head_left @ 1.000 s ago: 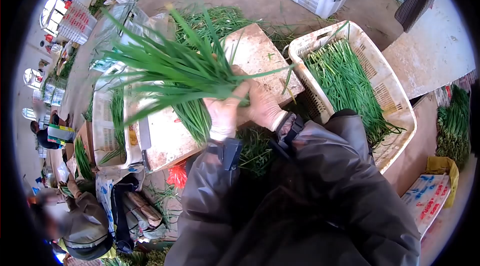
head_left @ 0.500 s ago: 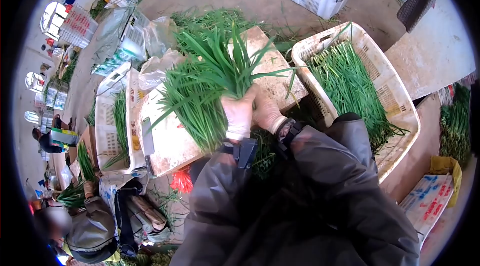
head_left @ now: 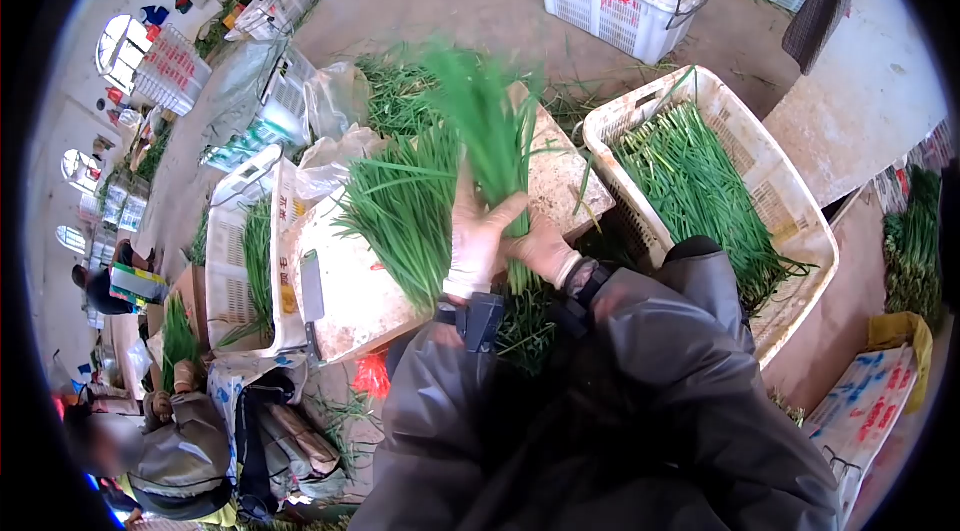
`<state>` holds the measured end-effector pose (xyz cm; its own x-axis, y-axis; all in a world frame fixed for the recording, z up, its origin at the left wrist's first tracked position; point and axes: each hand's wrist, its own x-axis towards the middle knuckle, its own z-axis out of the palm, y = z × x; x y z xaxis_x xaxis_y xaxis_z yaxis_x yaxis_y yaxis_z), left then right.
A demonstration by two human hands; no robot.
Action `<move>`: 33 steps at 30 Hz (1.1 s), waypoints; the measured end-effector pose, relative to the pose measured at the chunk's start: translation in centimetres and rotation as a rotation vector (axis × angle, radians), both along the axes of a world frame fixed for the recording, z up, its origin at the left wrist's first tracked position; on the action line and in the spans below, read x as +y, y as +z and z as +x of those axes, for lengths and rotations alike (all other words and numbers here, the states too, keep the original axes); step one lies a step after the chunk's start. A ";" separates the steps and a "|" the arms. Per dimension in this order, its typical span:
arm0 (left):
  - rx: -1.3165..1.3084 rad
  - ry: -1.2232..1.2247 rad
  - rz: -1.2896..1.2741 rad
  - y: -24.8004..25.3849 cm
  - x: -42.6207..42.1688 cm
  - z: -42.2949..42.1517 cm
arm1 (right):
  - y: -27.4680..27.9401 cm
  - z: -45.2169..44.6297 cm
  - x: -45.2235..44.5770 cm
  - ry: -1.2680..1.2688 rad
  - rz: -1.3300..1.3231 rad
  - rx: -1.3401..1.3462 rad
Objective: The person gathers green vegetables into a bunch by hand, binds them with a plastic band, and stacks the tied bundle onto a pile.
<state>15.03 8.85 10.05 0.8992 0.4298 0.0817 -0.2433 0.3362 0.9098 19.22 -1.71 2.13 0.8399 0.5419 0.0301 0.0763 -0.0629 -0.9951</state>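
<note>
A bunch of garlic chives (head_left: 490,126) stands upright between my hands, its leafy tops blurred by motion. My right hand (head_left: 545,249) is closed around its lower part. My left hand (head_left: 475,239) presses on the bunch's left side, thumb across the stalks and a finger pointing up along them. Both hands wear pale gloves. Just left of them, a loose pile of chives (head_left: 405,206) lies on a stained white board (head_left: 345,296). A flat metal blade (head_left: 312,286) rests at that board's left edge.
To the right stands a white crate (head_left: 815,231) holding chives (head_left: 700,196). Another crate (head_left: 288,271) with greens is at the left. Stacked crates (head_left: 615,11) stand at the back. A co-worker (head_left: 180,446) sits at lower left. Cut leaves (head_left: 395,96) lie beyond the board.
The bunch has gone from leaning with spread leaves to upright and narrower, its tops now blurred. My left hand has turned, a finger now extended upward. The view has shifted slightly.
</note>
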 end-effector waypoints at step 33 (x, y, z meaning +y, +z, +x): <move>0.149 -0.403 -0.419 -2.4 0.9 -9.1 | 6.9 -5.8 -5.4 0.676 0.080 0.861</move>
<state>5.95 9.78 7.63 0.9869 0.0205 -0.1602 0.0979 0.7130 0.6943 13.40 -7.10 9.05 0.1267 0.9209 -0.3685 -0.6518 -0.2028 -0.7308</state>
